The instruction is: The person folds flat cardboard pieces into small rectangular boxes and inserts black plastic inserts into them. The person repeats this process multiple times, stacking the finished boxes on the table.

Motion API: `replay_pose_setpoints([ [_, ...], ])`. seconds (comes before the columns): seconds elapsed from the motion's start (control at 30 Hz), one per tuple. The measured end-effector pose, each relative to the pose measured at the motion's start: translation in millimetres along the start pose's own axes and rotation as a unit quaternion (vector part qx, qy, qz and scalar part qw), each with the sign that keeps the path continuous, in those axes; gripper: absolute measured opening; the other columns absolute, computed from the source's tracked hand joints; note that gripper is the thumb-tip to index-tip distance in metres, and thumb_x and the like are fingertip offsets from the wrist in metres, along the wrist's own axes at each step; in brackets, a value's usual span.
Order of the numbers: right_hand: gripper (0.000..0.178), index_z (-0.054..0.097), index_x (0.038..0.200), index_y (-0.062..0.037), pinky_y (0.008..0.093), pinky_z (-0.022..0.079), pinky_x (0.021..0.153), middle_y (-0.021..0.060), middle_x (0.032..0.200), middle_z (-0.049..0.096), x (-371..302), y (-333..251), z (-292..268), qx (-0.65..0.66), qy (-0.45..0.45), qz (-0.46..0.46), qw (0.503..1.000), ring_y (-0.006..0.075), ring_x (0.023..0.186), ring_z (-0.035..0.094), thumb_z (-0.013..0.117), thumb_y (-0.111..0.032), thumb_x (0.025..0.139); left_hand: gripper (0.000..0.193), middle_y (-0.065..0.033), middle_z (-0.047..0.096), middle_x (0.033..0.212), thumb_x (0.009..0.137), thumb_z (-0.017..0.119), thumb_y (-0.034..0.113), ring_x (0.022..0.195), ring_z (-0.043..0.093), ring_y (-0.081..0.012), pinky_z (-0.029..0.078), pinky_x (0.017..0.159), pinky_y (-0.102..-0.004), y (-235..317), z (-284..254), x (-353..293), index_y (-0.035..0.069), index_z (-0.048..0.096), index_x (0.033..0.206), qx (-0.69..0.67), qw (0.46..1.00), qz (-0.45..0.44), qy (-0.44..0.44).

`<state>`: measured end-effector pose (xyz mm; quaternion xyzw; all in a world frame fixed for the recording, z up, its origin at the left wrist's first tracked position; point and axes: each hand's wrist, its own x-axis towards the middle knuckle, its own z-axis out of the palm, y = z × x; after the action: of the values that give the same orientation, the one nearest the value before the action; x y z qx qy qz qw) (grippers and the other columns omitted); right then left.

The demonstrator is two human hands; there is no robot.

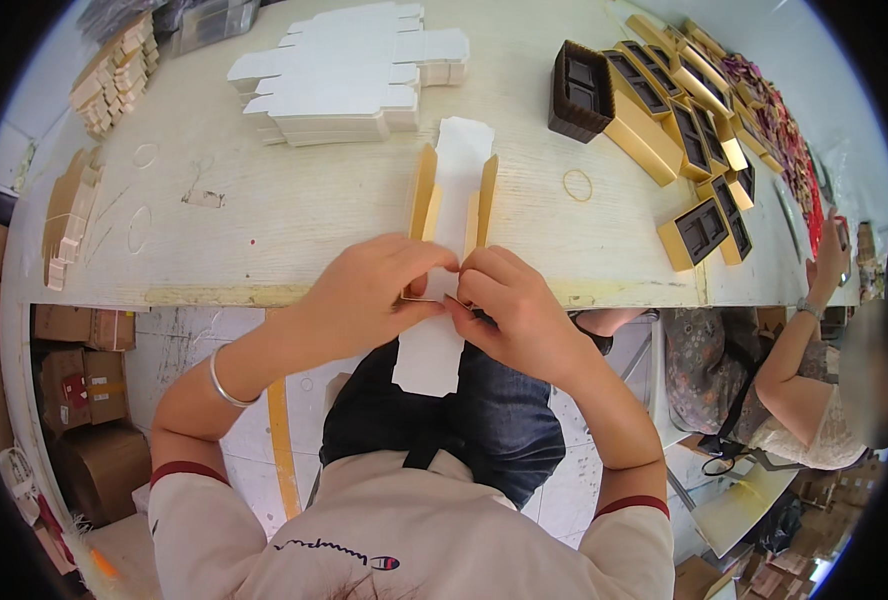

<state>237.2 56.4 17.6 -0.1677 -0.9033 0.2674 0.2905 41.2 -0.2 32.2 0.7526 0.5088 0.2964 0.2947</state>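
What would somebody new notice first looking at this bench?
First, the two hands, left hand and right hand, meeting at the table's near edge, pinching a white and gold box blank whose flap hangs over the lap. Behind it lies a stack of flat white blanks. To the right runs a row of gold boxes with dark trays.
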Motion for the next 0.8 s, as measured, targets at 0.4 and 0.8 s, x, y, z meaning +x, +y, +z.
replay_pose_setpoints([
  [0.4,0.045,0.057,0.112,0.0015,0.0378,0.049,0.08,0.0208,0.122,0.051,-24,-25,-3,-0.017,-0.025,0.017,0.999,0.0329,0.091,0.059,0.068,0.007,0.069,0.011,-0.0128,0.058,0.078,0.076,0.067,-0.002,0.069,0.058,-0.0304,0.046,0.06,-0.0374,5,5,0,0.001,0.057,0.076,-0.031,0.999,-0.008,0.004],
  [0.8,0.016,0.06,0.094,-0.0011,0.0268,0.043,0.056,0.0105,0.081,0.057,-14,-13,22,0.274,0.205,0.149,0.928,0.0206,0.064,0.053,0.065,0.007,0.081,0.028,-0.0073,0.05,0.104,0.094,0.055,0.011,0.063,0.043,-0.011,0.04,0.062,-0.024,-7,-8,-2,0.007,0.041,0.117,-0.272,0.955,-0.073,-0.095],
])
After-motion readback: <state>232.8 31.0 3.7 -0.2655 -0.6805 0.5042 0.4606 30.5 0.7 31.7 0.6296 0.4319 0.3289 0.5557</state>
